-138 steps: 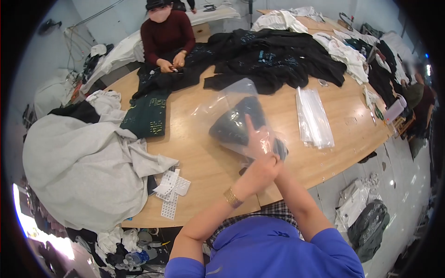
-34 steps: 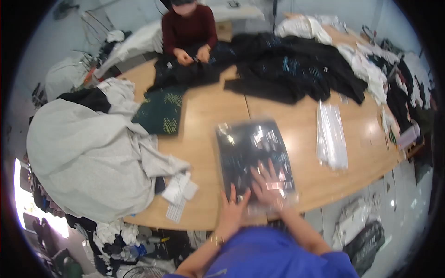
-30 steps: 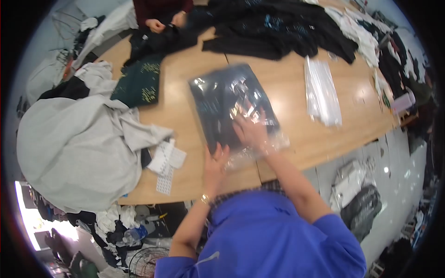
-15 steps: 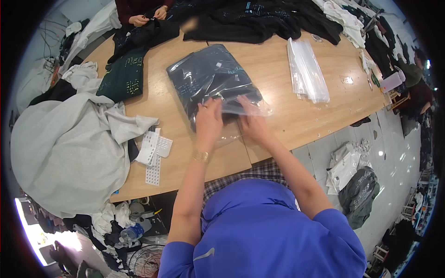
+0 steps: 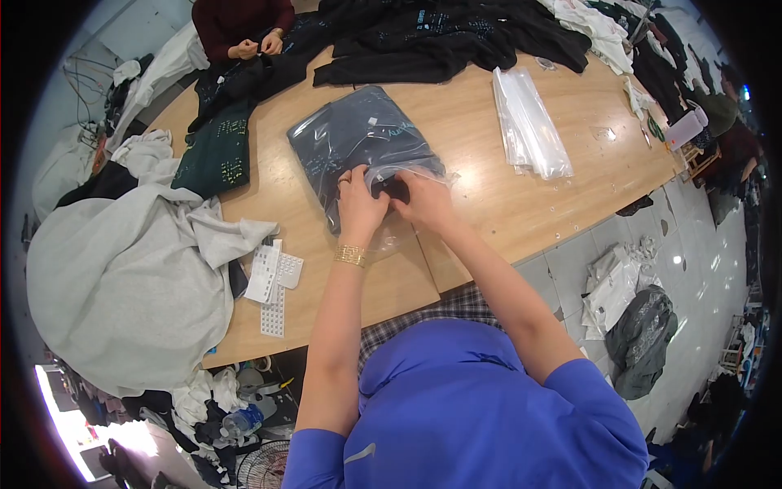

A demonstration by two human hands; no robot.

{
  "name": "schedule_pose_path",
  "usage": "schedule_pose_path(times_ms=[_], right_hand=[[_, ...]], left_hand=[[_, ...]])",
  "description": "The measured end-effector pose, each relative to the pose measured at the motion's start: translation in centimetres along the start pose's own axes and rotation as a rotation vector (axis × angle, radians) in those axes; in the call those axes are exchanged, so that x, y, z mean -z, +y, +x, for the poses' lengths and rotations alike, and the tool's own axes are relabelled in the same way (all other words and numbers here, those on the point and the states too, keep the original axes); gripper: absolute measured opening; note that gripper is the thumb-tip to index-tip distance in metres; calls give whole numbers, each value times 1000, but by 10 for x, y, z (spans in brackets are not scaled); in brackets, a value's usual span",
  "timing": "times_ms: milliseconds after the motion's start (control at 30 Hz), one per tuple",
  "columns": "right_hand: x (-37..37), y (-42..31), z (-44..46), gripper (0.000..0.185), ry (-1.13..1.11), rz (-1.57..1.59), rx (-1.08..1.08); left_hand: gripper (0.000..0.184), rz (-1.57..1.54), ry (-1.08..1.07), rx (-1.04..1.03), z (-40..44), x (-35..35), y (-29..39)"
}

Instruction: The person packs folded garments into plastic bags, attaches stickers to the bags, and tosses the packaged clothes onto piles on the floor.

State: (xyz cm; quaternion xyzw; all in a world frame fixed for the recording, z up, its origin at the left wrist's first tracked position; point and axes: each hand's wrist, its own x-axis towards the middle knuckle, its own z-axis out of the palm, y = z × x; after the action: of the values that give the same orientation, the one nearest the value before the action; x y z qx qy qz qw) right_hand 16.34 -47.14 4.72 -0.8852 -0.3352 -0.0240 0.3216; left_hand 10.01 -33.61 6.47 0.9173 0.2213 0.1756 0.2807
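Observation:
A folded dark sweatshirt (image 5: 346,134) with light blue print lies inside a clear plastic bag (image 5: 436,163) on the table before me. At the bag's near end, my left hand (image 5: 361,202) has its fingers curled on the plastic edge. Close beside it, my right hand (image 5: 425,200) grips the edge too, its fingertips partly hidden under the film. Between the two hands a dark gap shows at the bag's mouth.
Flat clear bags (image 5: 531,126) lie to the right on the wooden table (image 5: 481,212). Left are a dark green folded garment (image 5: 213,151), grey cloth (image 5: 130,277) and white sticker sheets (image 5: 273,281). Across the table, a person's hands (image 5: 257,46) handle black garments (image 5: 448,41).
My hands have drawn closer together at the bag's mouth. The right hand has turned inward, and its fingers have moved left. The view has shifted slightly.

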Motion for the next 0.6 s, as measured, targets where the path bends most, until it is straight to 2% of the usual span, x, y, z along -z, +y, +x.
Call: schedule_pose_path(times_ms=[133, 367, 467, 533, 600], right_hand=[[-3, 1, 0, 49, 20, -22, 14], [-8, -12, -8, 53, 25, -136, 38], [-3, -9, -19, 55, 63, -225, 105], [9, -2, -42, 54, 152, -399, 208], [13, 20, -68, 53, 162, -271, 135]], left_hand=[[60, -100, -114, -111, 9, 10, -16], [54, -308, -204, -61, 11, 20, -31], [54, -36, -47, -284, -14, 13, -28], [53, 259, -121, -439, -59, 21, -4], [52, 14, -405, -535, -106, 25, -14]])
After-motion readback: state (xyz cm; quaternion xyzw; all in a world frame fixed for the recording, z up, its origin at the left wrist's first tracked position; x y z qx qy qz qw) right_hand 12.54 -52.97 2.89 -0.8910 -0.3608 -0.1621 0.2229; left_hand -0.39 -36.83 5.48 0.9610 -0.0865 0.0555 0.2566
